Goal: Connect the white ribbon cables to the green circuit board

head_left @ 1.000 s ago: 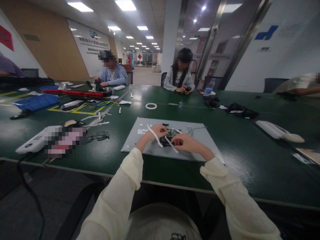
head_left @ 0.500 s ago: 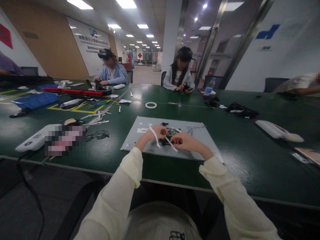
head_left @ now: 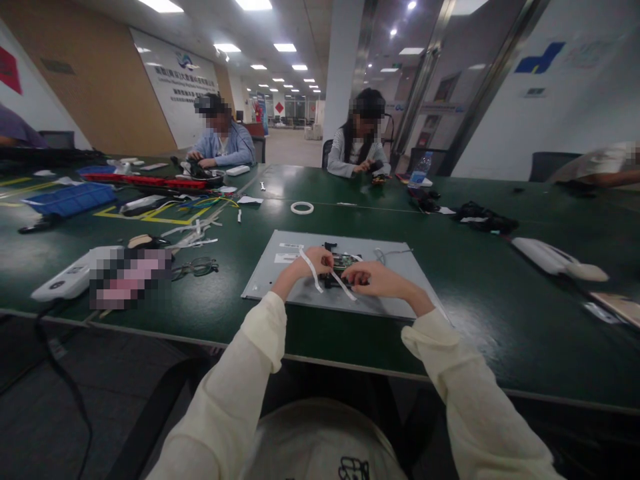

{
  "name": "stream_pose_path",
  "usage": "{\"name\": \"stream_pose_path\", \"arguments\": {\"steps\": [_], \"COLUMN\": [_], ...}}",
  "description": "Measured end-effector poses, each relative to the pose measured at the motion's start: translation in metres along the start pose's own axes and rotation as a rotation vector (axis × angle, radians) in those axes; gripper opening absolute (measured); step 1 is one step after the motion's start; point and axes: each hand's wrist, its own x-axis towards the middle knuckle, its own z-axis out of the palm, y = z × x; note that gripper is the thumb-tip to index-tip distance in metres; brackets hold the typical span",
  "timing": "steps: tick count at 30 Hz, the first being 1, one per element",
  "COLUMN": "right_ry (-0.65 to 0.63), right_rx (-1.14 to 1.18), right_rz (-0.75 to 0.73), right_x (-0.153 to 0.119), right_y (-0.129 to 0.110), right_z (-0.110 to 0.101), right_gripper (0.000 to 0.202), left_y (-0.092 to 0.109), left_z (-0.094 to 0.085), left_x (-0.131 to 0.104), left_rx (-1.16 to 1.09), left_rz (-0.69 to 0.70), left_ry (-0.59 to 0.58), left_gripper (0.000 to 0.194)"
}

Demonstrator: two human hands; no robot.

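Note:
My left hand (head_left: 316, 261) is closed in a pinch over the left part of a small circuit board (head_left: 343, 261), a white strip (head_left: 344, 285) running from its fingertips toward the lower right. Another white strip (head_left: 311, 270) hangs across the back of that hand. At the board's right side is my right hand (head_left: 373, 278), its fingers bent together; whatever they grip is too small to make out. The board and black parts around it lie on a flat grey panel (head_left: 270, 283), with a thin cable (head_left: 395, 253) at the back right.
Beyond the panel lies a white tape ring (head_left: 302, 208). Glasses (head_left: 197, 267), a white device (head_left: 75, 273) and a blue tray (head_left: 70, 200) are on the left. Another white device (head_left: 555, 259) lies right. Two people sit across the green table (head_left: 240, 248).
My right hand has shifted slightly to the right and up, away from the white strip's middle. My left hand stays nearly in place. The view has tilted slightly.

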Motion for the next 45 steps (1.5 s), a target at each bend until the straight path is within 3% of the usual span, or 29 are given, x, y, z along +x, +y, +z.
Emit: {"name": "stream_pose_path", "arguments": {"steps": [7, 13, 16, 25, 32, 40, 45], "right_ry": [-0.020, -0.038, -0.049, 0.032, 0.159, 0.028, 0.039], "right_rx": [-0.047, -0.039, -0.024, -0.081, -0.229, -0.302, -0.303], "right_rz": [-0.013, 0.014, 0.017, -0.045, -0.181, -0.251, -0.262], "right_x": [-0.001, -0.002, -0.002, 0.003, 0.008, 0.011, 0.011], "right_y": [0.001, -0.002, -0.001, 0.004, -0.010, -0.011, -0.009], "right_z": [-0.001, -0.002, -0.002, 0.004, 0.016, 0.027, 0.028], "right_gripper": [0.034, 0.034, 0.038, 0.033, 0.020, 0.014, 0.014], "left_y": [0.011, 0.010, 0.004, -0.019, -0.023, -0.022, -0.031], "left_z": [-0.010, -0.009, -0.006, -0.008, -0.006, -0.009, -0.004], "left_x": [-0.003, -0.003, -0.003, -0.002, -0.004, -0.008, -0.005], "left_rx": [-0.121, -0.382, -0.430, -0.445, -0.274, -0.151, -0.127], "left_rz": [0.140, 0.038, -0.004, -0.103, -0.065, -0.029, -0.086], "left_ry": [0.144, -0.013, -0.017, 0.009, -0.007, -0.007, -0.031], "left_gripper": [0.005, 0.010, 0.009, 0.010, 0.012, 0.010, 0.010]}}
